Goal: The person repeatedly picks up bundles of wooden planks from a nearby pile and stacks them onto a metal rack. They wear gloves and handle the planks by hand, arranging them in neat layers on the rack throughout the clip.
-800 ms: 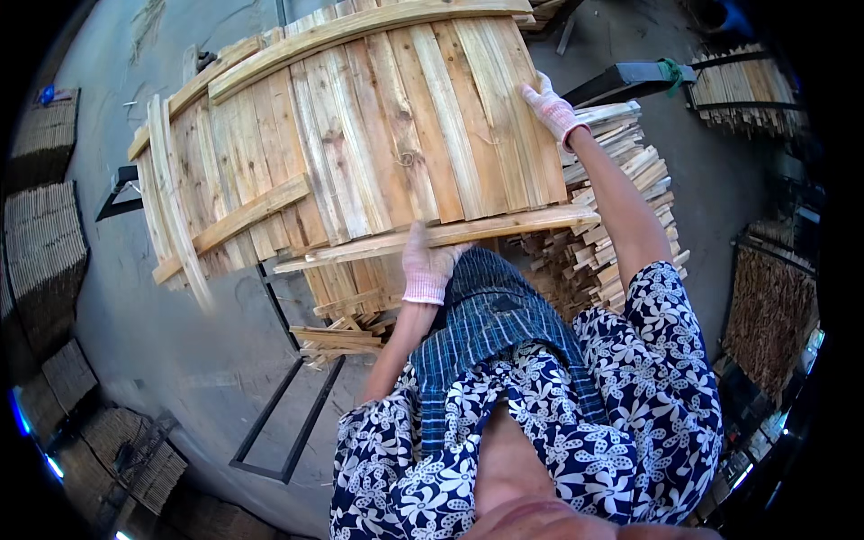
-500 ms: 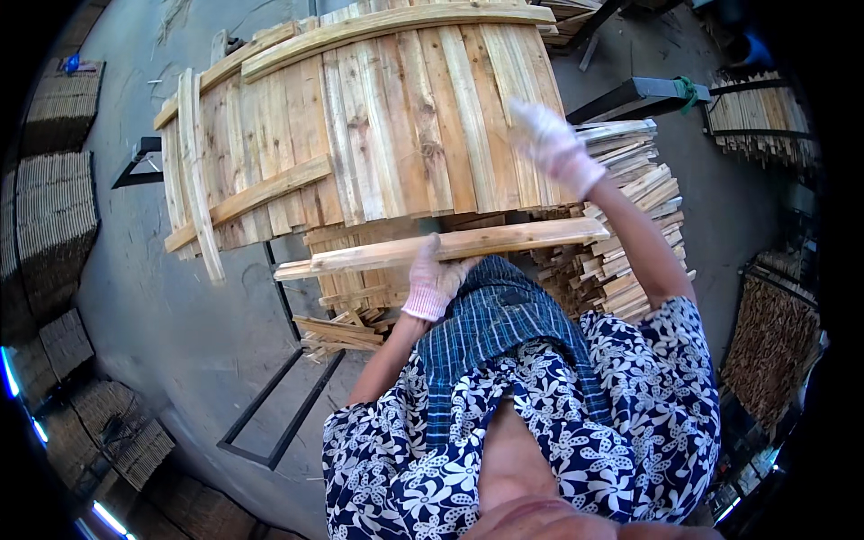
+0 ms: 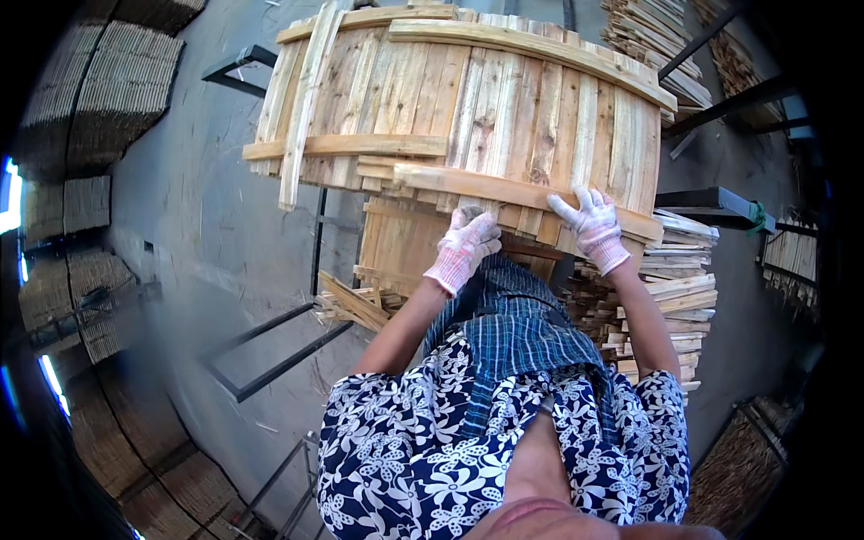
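Observation:
A panel of pale wooden slats (image 3: 513,108) lies in front of me, the slats side by side. Along its near edge rests a long wooden batten (image 3: 504,186), laid across the slats. My left hand (image 3: 463,247), in a whitish knit glove, is curled at the slat ends just below the batten, its fingers closed around the end of one slat. Gloved too, my right hand (image 3: 589,227) lies on the batten's right part with the fingers spread.
Another batten (image 3: 531,56) runs along the panel's far edge, and a loose strip (image 3: 308,108) crosses its left end. Stacked sticks (image 3: 670,297) stand at my right. Black metal frames (image 3: 297,355) stand left and right. Bundled wood (image 3: 121,85) lines the left side.
The batten, held in front of my body before, now lies on the panel's near edge. My right hand has come down from over the slats onto it; my left has moved to the slat ends.

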